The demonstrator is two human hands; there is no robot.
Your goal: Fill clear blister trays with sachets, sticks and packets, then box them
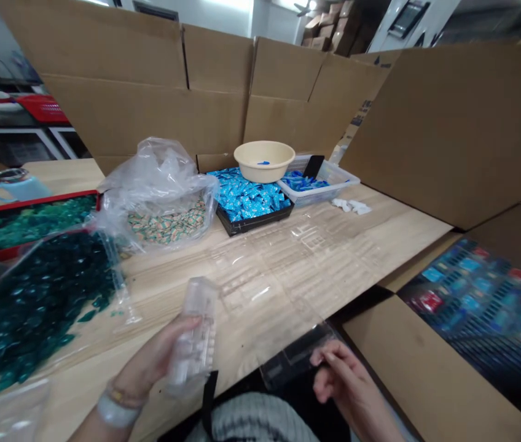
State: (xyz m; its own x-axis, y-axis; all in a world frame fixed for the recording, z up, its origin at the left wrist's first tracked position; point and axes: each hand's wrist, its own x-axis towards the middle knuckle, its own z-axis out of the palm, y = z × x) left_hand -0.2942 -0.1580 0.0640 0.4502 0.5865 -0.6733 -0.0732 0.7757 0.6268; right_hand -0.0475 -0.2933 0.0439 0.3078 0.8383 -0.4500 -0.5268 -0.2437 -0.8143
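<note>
My left hand point(152, 362) is closed around an upright clear plastic container point(193, 334) near the table's front edge. My right hand point(343, 380) pinches the corner of a flat clear plastic tray point(295, 359) that lies at the table edge. More clear plastic trays point(288, 264) lie flat across the wooden table ahead of both hands.
Dark green wrapped sweets point(34, 301) spill from a clear bag at left, by a red tray point(21, 224). A bag of striped sweets point(163, 224), a black tray of blue sweets point(249, 199), a beige bowl point(264, 161) and a white basket point(320, 184) stand behind. Cardboard walls surround; an open box point(472, 307) sits right.
</note>
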